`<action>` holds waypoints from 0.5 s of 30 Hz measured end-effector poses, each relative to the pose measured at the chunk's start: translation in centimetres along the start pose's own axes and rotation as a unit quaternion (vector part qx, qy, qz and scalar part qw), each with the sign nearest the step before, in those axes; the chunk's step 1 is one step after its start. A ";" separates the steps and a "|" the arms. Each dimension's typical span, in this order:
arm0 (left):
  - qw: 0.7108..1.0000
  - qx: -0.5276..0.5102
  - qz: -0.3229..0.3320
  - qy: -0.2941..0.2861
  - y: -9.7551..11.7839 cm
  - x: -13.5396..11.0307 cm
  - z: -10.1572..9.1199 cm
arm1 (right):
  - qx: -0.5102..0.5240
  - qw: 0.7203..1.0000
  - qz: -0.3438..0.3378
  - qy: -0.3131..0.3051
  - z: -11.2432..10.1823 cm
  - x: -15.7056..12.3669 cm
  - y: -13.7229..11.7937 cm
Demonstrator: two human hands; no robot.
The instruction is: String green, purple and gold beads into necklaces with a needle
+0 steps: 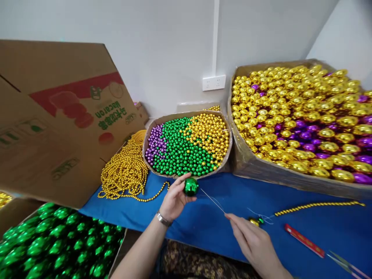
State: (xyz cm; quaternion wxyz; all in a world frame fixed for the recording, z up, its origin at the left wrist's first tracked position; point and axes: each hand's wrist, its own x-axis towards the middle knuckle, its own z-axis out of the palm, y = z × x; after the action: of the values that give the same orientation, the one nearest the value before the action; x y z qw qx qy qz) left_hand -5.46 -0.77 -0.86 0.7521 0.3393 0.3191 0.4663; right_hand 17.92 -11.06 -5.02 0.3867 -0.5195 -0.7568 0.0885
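My left hand (176,195), with a watch on its wrist, grips a shiny green ball (191,187) between thumb and fingers. In my right hand (252,240) the fingers pinch a long thin needle (213,201), whose tip points up and left toward the ball, slightly apart from it. A fine thread loops beside the needle. Just past my right hand lie a small gold bead (254,221) and a green one, partly hidden, with loose thread. From that thread a gold bead strand (318,206) stretches to the right.
A box (145,162) of purple, green and gold beads stands behind my hands. Gold bead strands (124,174) are piled beside it. Large boxes hold gold and purple balls (296,124) and green balls (43,244). A red packet (304,240) and scissors (345,263) lie right.
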 end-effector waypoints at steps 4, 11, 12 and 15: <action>1.000 0.000 -0.004 0.002 0.0 0.0 0.1 | -0.006 1.000 -0.005 -0.004 0.1 -0.1 0.3; 0.998 0.057 0.002 -0.004 0.3 0.0 -0.2 | -0.029 0.999 -0.020 -0.012 0.1 -0.4 0.7; 0.998 0.064 0.005 -0.006 0.4 0.0 -0.2 | -0.028 0.999 -0.023 -0.012 0.1 -0.5 0.8; 0.997 0.073 0.017 -0.006 0.7 0.1 -0.2 | -0.029 0.999 -0.030 -0.010 0.0 -0.6 1.0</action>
State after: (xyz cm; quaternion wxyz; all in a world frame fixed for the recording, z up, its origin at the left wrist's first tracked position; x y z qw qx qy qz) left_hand -5.90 -0.42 -0.46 0.7196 0.4014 0.3416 0.4521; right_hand 18.75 -11.15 -5.83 0.3660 -0.5069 -0.7782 0.0599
